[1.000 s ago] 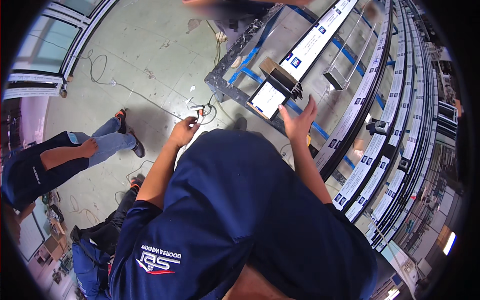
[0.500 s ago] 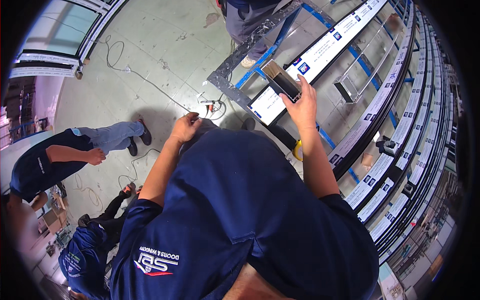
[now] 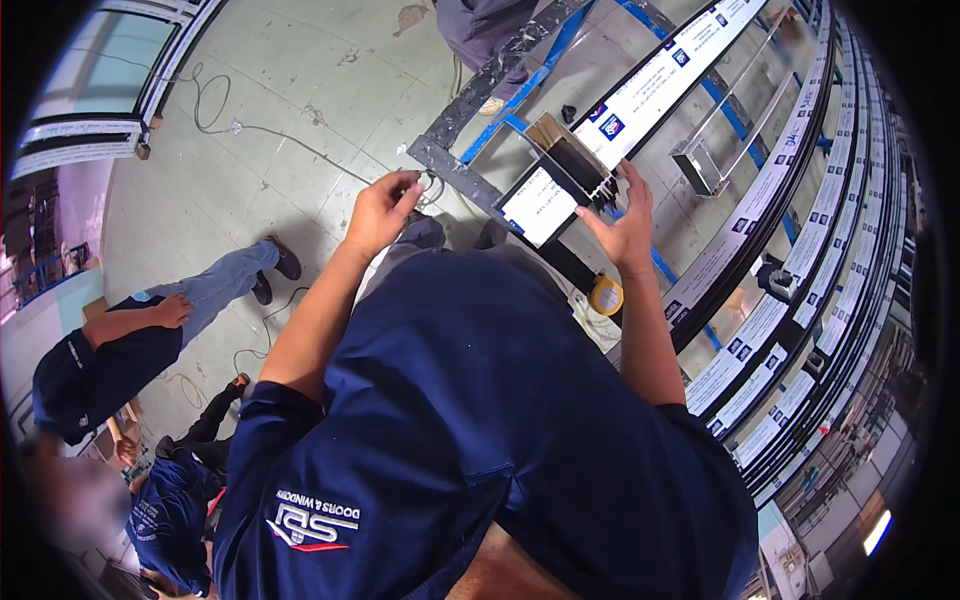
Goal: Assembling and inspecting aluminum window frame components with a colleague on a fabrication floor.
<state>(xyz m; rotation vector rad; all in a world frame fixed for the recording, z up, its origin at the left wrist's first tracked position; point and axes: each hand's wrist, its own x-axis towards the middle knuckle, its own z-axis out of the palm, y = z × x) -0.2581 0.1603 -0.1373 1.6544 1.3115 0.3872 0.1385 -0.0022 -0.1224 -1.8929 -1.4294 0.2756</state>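
My right hand [image 3: 622, 222] grips the near end of a short black window profile [image 3: 560, 180] with white protective film, thumb below and fingers spread over its edge. The profile lies across a dark metal work frame [image 3: 455, 170] with blue bars. My left hand [image 3: 385, 205] hovers at the frame's near corner, fingers curled together beside a thin cable [image 3: 432, 186]; whether it pinches anything is hidden. My navy shirt fills the lower middle of the view.
A yellow tape measure [image 3: 605, 295] lies by my right forearm. Long film-covered profiles [image 3: 790, 270] are stacked along the right. A person in jeans [image 3: 130, 340] bends at left, another crouches at lower left [image 3: 170, 500], a third stands at top [image 3: 480, 30]. A cable [image 3: 230, 125] runs over the floor.
The view has tilted so the frame sits nearer the middle. My right hand has stayed on the short profile's end; my left hand has lifted slightly at the frame corner.
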